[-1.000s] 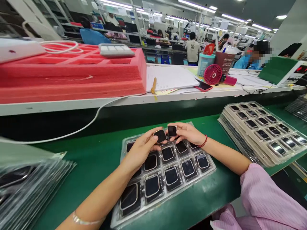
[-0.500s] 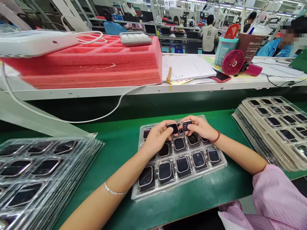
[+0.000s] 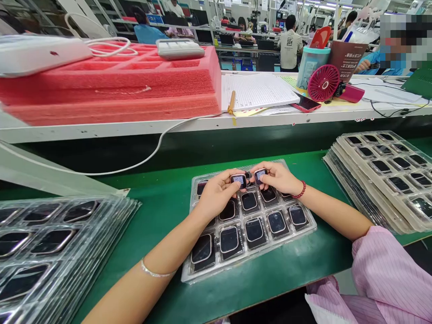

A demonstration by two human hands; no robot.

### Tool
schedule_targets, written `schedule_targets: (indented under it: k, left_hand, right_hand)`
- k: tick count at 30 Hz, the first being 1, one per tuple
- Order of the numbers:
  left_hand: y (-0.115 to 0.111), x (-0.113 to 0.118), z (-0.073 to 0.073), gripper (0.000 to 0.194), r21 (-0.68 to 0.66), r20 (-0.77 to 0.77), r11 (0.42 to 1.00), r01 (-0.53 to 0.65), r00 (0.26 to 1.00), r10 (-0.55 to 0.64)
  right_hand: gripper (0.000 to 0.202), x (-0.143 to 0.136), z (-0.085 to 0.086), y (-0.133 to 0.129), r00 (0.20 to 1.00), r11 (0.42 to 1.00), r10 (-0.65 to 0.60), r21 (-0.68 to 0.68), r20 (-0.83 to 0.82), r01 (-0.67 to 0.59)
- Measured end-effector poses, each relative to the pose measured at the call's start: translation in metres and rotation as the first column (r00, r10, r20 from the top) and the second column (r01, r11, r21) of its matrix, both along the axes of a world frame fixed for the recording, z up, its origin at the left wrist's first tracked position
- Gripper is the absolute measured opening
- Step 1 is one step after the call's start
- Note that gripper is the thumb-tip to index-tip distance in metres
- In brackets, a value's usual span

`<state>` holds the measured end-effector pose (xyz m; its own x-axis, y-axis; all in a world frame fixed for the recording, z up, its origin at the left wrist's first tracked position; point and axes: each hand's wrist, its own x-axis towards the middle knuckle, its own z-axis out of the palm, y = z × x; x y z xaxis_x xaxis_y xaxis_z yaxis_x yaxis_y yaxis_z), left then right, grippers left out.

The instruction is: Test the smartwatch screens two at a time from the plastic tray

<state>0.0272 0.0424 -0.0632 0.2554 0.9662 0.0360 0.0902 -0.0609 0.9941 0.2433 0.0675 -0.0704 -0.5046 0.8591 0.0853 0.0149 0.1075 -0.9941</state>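
Observation:
My left hand [image 3: 218,192] is closed on a smartwatch body [image 3: 238,181] without a strap, its lit screen showing a QR-like code. My right hand [image 3: 278,178] pinches a second smartwatch body [image 3: 260,176], with a similar code lit up. Both thumbs lie by the screens, and the two watches are held side by side, a small gap apart. Under my hands a clear plastic tray [image 3: 216,265] rests on the green bench, with dark-screened watch bodies [image 3: 254,229] in its pockets. My hands cover part of its back rows.
Stacked trays of watch bodies stand at left [image 3: 50,243] and right [image 3: 381,180]. Behind runs a white shelf [image 3: 189,127] with red foam [image 3: 151,96], papers [image 3: 256,92], a phone [image 3: 307,103] and a pink fan [image 3: 323,83]. A white cable [image 3: 158,144] hangs below it. Other people sit beyond.
Both watch screens have changed from dark displays to bright QR-like codes. The whole view has shifted slightly, while my hands keep the same hold over the tray.

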Motion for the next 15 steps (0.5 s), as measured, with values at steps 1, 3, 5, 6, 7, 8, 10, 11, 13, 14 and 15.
schedule_targets:
  k: [1, 3, 5, 6, 7, 8, 10, 11, 13, 14, 15]
  left_hand:
    - [0.0004, -0.0002, -0.0008, 0.043, 0.0, 0.001, 1.0, -0.002, 1.0, 0.002]
    - [0.001, -0.0005, -0.002, 0.043, -0.003, 0.001, 1.0, -0.004, 1.0, 0.004]
    - [0.0011, -0.0004, -0.0022, 0.043, -0.004, -0.005, 1.0, -0.006, 1.0, 0.006]
    - [0.001, -0.0003, -0.002, 0.043, 0.0, -0.009, 1.0, -0.011, 1.0, 0.011]
    - [0.0009, -0.0001, -0.0015, 0.043, 0.006, -0.014, 1.0, -0.018, 1.0, 0.018]
    - [0.0007, 0.0, -0.0009, 0.043, 0.012, -0.02, 1.0, -0.026, 0.999, 0.026]
    - [0.0005, 0.0002, 0.0005, 0.042, 0.021, -0.038, 0.999, -0.031, 0.999, 0.032]
    - [0.0004, 0.0002, 0.0012, 0.042, 0.022, -0.045, 0.999, -0.032, 0.998, 0.033]
    - [0.0003, 0.0002, 0.0021, 0.042, 0.021, -0.054, 0.999, -0.033, 0.998, 0.034]
    - [0.0003, 0.0, 0.0023, 0.043, 0.02, -0.058, 0.999, -0.032, 0.998, 0.033]
    - [0.0002, -0.0001, 0.0023, 0.043, 0.02, -0.06, 0.999, -0.03, 0.998, 0.031]
  right_hand:
    - [0.026, -0.0002, -0.0001, -0.0001, 1.0, 1.0, 0.001, 0.003, 0.003, -0.001]
    - [0.025, -0.0005, 0.0001, -0.0006, 1.0, 1.0, -0.001, 0.005, 0.008, 0.001]
    - [0.024, -0.0006, 0.0002, -0.0009, 1.0, 1.0, -0.003, 0.004, 0.015, 0.003]
    - [0.025, -0.0006, 0.0002, -0.001, 1.0, 1.0, -0.001, 0.006, 0.02, 0.001]
    - [0.025, -0.0006, 0.0001, -0.001, 1.0, 1.0, 0.004, 0.009, 0.023, -0.004]
    - [0.026, -0.0005, 0.0, -0.001, 1.0, 1.0, 0.008, 0.013, 0.026, -0.009]
    - [0.027, -0.0007, -0.0005, -0.001, 0.999, 1.0, 0.011, 0.02, 0.031, -0.012]
    - [0.027, -0.001, -0.0007, -0.001, 0.999, 1.0, 0.009, 0.021, 0.036, -0.01]
    - [0.027, -0.0016, -0.0009, -0.0011, 0.999, 1.0, 0.005, 0.017, 0.047, -0.006]
    - [0.027, -0.0019, -0.0009, -0.0012, 0.999, 1.0, 0.003, 0.015, 0.051, -0.003]
    - [0.027, -0.0021, -0.0009, -0.0012, 0.999, 1.0, -0.001, 0.015, 0.05, 0.0]
